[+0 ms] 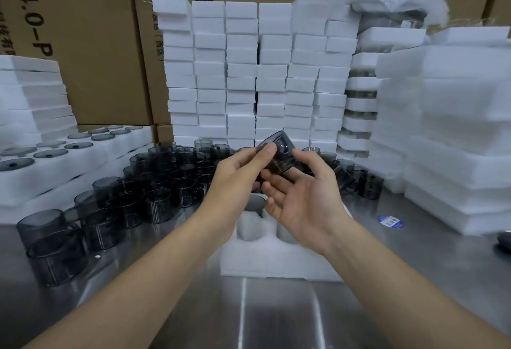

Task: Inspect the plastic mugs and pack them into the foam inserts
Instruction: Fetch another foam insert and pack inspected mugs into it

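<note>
Dozens of dark, see-through loose mugs [116, 204] crowd the counter [276, 315] to the outer side of the left hand [237, 174]. That hand pinches the one mug [279, 152] under inspection, thumb across its near wall and fingers behind it. The mug hangs between the two hands, its long axis tilted, with one end up and away from the person. The right hand [304, 202] is slack, palm showing. Its thumb rests against the mug's right side, and its fingers bend loosely beneath rather than closing round it. Directly under both hands sits the foam insert [276, 263]. One seated mug [254, 202] fills the pocket below the left wrist, and the pocket under the right palm looks free, though partly hidden. Packing likely means righting the axis and lowering straight down, and the left hand has the firmer hold. Foam stacks [456, 141] rise beyond the right hand.
</note>
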{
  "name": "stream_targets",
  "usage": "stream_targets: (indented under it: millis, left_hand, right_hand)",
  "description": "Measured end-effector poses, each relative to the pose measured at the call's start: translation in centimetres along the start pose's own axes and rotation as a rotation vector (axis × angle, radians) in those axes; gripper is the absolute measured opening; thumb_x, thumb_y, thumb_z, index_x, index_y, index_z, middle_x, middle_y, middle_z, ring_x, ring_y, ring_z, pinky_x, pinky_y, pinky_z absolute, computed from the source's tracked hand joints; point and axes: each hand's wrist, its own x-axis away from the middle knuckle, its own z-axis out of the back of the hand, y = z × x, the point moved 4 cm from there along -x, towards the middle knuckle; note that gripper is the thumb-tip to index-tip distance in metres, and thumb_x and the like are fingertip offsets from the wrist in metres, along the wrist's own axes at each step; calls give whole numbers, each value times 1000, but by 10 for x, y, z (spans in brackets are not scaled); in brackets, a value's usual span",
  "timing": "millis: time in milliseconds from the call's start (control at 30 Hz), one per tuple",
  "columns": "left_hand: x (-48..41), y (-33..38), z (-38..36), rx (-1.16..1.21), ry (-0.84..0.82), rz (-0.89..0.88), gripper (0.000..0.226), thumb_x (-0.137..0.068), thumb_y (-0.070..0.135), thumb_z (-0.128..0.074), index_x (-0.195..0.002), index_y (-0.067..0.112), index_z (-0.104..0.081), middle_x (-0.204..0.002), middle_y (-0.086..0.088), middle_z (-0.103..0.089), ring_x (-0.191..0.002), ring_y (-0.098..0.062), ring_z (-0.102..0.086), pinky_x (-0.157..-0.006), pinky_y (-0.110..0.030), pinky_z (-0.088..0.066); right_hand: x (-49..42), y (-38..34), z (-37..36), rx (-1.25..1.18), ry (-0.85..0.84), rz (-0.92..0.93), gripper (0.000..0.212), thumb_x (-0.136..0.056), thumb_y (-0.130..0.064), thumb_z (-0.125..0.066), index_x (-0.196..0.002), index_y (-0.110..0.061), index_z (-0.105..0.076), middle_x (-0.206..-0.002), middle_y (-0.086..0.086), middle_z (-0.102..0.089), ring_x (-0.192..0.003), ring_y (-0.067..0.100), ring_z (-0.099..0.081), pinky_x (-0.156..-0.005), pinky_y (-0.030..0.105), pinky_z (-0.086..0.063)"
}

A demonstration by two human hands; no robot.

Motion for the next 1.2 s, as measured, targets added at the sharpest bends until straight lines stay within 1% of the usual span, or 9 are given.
stream_targets:
  millis: [167, 333, 500, 633, 733, 867, 1000, 1100, 1200]
  left_hand:
    - [-3, -3, 0, 22, -20, -36, 51, -82, 48, -84, -128, 28, -74, -112, 12, -80, -101, -4, -76, -86, -23, -62]
    - [-4, -6, 5, -97, -24, -53, 40, -92, 36, -85, -130, 34, -75, -127, 9, -77, -129, -16, -67, -116, -42, -50]
    - [-6, -6, 8, -11, 8, -66, 25, -96, 27, -79, -120, 20, -78, -111, 7, -82, -109, -5, -75, -95, -23, -57]
    - [-7, -7, 12, -25, 68, -16, 35, -88, 33, -85, -119, 18, -77, -112, 0, -82, -104, -6, -76, -75, -14, -53]
    - [-10, -9, 15, -80, 40, 64, 50, -81, 45, -92, -123, 24, -75, -118, 1, -80, -109, -11, -75, -77, -23, -52]
    - [-13, -7, 17, -77, -105, 136, 48, -81, 64, -78, -113, 30, -83, -111, 5, -81, -98, -10, -73, -78, -29, -48]
    - [-14, -4, 19, -114, -216, 119, 50, -85, 63, -79, -115, 24, -83, -97, 5, -77, -80, -7, -66, -70, -27, -44]
    - [-13, 1, 22, -167, -245, 94, 51, -83, 64, -83, -113, 22, -82, -100, -6, -80, -85, -15, -70, -81, -35, -46]
    - [-12, 7, 28, -227, -201, 70, 55, -76, 69, -84, -104, 22, -82, -92, -1, -79, -81, -14, -68, -82, -33, -49]
  right_hand:
    - [-2, 4, 3, 48, 52, -41, 52, -93, -59, -57, -101, -9, -66, -80, 5, -64, -64, 17, -59, -62, 29, -41]
    - [-6, 8, 3, 77, 143, -65, 62, -98, -67, -45, -99, -8, -64, -66, 3, -60, -53, 14, -50, -50, 26, -39]
    - [-6, 8, 5, 109, 144, -52, 66, -101, -68, -47, -105, -6, -70, -74, 8, -66, -56, 17, -59, -54, 28, -44]
    - [-6, 6, 8, 114, 182, 29, 58, -99, -65, -59, -117, -12, -70, -91, 13, -74, -69, 22, -69, -58, 31, -52]
    - [-5, 8, 8, 171, 190, 58, 51, -97, -63, -65, -114, -16, -72, -84, 9, -71, -66, 18, -64, -58, 28, -52]
    - [-8, 9, 8, 214, 197, 66, 61, -102, -68, -53, -116, -12, -73, -64, 3, -58, -53, 14, -52, -51, 24, -46]
    - [-9, 8, 9, 261, 183, 47, 69, -103, -71, -46, -108, -9, -74, -58, -1, -45, -46, 11, -34, -51, 25, -30]
    - [-8, 9, 8, 278, 157, 32, 70, -103, -71, -45, -81, -15, -79, -58, -1, -40, -45, 12, -30, -51, 27, -25]
    - [-8, 9, 7, 314, 125, 31, 60, -103, -70, -48, -91, -16, -73, -61, 0, -43, -47, 13, -32, -49, 26, -27]
